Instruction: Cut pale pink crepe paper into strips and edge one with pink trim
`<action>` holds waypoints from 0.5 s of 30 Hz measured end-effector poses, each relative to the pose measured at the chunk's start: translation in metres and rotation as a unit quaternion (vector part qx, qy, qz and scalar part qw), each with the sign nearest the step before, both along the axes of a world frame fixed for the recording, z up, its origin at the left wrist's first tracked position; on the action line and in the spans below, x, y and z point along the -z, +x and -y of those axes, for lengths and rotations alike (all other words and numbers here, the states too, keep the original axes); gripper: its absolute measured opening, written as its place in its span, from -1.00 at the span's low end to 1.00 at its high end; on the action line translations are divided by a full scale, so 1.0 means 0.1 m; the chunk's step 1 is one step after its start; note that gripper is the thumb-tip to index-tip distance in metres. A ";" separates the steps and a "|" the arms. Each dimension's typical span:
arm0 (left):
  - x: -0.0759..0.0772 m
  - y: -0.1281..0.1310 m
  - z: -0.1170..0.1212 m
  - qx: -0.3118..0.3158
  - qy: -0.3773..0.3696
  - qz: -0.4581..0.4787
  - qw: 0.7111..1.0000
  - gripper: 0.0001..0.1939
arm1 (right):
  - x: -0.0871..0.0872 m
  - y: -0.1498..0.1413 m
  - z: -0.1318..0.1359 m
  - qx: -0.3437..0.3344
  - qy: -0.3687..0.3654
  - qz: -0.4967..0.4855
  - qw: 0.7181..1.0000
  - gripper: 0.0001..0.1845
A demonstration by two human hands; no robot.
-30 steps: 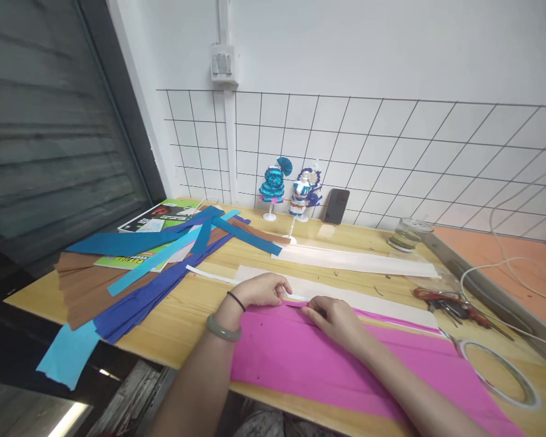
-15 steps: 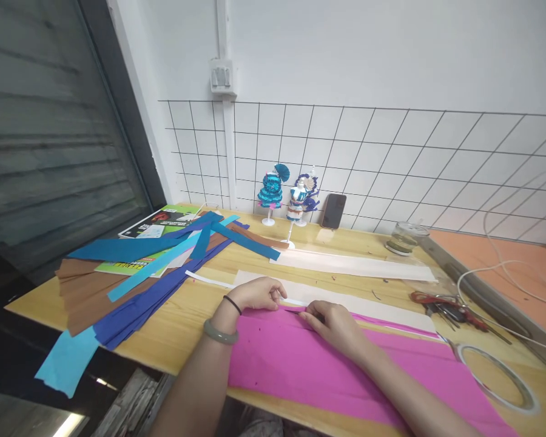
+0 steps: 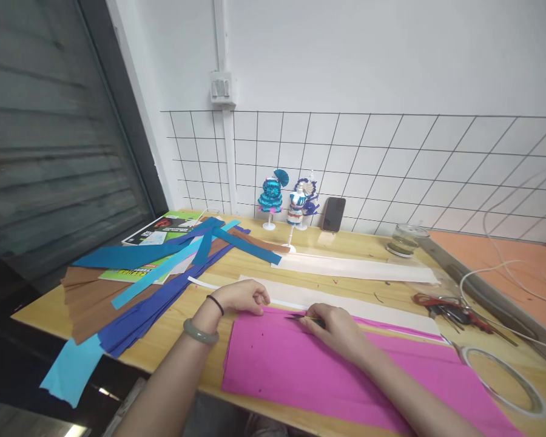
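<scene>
A large pink sheet of crepe paper lies in front of me, seemingly in layers. My left hand, with a hair tie and a bangle on its wrist, is closed at the sheet's upper left corner, its fingertips on the edge. In my right hand are small scissors, their slim dark blades pointing left along the pink edge and slightly parted. The fingers hide most of their handles. Just behind runs a thin white strip, partly under my left hand, and a wide pale strip.
Blue, brown and turquoise paper strips cover booklets at the left. Decorated figures on stands and a phone stand at the back. To the right are a glass jar, red-handled tools and a tape roll.
My left hand has shifted left along the pink sheet's edge, towards its corner. My right hand with the scissors has stayed almost in place, and more of the blades shows. The view has tilted slightly.
</scene>
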State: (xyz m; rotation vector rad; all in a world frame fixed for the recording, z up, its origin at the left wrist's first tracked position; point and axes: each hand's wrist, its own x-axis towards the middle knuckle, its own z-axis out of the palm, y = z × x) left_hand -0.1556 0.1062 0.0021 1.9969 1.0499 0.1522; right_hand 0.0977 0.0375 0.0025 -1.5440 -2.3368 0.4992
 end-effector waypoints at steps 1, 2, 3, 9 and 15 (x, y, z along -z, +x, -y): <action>0.01 -0.03 -0.01 0.000 -0.005 0.011 1.000 -0.64 | 0.00 -0.01 0.00 0.000 0.000 -0.003 1.000 -0.64; 0.03 -0.06 -0.02 -0.003 -0.011 0.023 1.000 -0.64 | 0.00 -0.02 0.00 -0.001 0.001 -0.005 1.000 -0.64; 0.05 -0.09 -0.02 -0.008 -0.018 0.039 0.999 -0.63 | 0.00 -0.04 -0.01 -0.001 0.002 -0.007 1.000 -0.65; 0.13 -0.14 0.05 -0.065 -0.044 0.133 0.988 -0.66 | 0.01 -0.10 -0.03 -0.014 0.015 -0.010 1.000 -0.67; 0.08 -0.13 0.12 -0.074 -0.038 0.144 0.986 -0.68 | 0.00 -0.18 -0.04 -0.010 0.005 -0.009 1.000 -0.66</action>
